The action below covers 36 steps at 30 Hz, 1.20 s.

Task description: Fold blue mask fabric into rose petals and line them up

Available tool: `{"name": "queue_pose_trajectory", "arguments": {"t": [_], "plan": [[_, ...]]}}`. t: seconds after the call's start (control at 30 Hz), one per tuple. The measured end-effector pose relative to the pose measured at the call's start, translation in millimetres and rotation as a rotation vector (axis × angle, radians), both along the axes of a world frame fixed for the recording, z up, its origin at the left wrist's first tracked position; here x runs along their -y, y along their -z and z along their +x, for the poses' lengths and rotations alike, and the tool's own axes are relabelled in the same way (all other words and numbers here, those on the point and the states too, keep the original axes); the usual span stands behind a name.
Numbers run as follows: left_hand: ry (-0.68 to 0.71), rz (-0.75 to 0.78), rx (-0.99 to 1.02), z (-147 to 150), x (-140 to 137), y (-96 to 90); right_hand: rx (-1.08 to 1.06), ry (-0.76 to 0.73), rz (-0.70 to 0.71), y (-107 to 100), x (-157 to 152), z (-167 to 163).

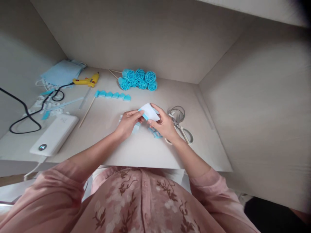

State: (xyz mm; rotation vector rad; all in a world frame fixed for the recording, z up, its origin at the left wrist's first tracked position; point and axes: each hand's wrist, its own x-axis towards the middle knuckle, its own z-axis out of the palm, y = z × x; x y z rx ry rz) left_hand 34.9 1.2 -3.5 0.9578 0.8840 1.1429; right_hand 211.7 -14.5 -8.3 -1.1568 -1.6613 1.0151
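Observation:
Between my two hands is a small square of white material [151,112] with a light-blue strip along its lower left edge. My left hand [129,123] pinches its left corner between thumb and fingers. On the other side, my right hand [165,125] grips it, thumb below and fingers along the upper edge. Small light-blue pieces [136,128] lie under the hands, partly hidden. By my right wrist rest scissors with pale handles [187,135], partly covered by the forearm, and a grey roll of tape [179,113].
Blue rosettes [140,75] on thin sticks lie at the back. A stick [86,112] meets a row of blue petals [113,95]. To the left are a yellow glue gun [86,80] with a black cord, light-blue face masks [60,72], scraps and a white power bank [55,134].

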Motion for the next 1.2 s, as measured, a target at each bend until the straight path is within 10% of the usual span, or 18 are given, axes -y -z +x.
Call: {"name": "queue_pose_trajectory", "arguments": {"t": [0.5, 0.87, 1.2], "plan": [[0.117, 0.006, -0.102, -2.5, -2.6, 4.9, 0.038, 0.024, 0.045, 5.7, -0.5, -0.8], [0.16, -0.149, 0.07, -6.2, -6.9, -3.0, 0.47, 0.031, 0.647, -5.6, -11.0, 18.8], [0.142, 0.006, -0.133, -3.7, -4.1, 5.8, 0.44, -0.03, 0.657, -2.1, -7.2, 9.0]]}}
